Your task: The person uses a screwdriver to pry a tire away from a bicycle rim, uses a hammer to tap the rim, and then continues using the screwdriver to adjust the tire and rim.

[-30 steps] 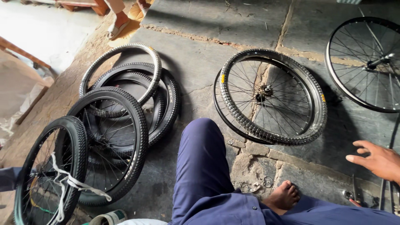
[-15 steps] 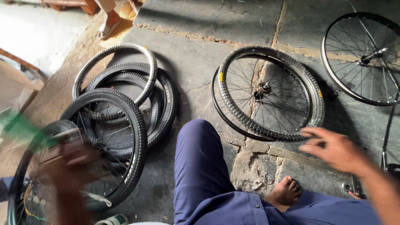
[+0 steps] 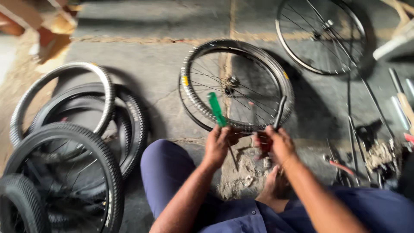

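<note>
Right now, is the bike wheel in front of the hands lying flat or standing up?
Lying flat. The wheel rests on its side on the concrete floor, full ring and spokes showing, beyond the left hand and right hand.

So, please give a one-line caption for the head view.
Seated person's left hand holds a green-handled screwdriver, right hand a dark lever, above a bicycle wheel.

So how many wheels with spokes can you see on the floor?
4: one wheel ahead of the hands, one bare rim top right, two tyred wheels bottom left. More may hide among the loose tyres.
</note>
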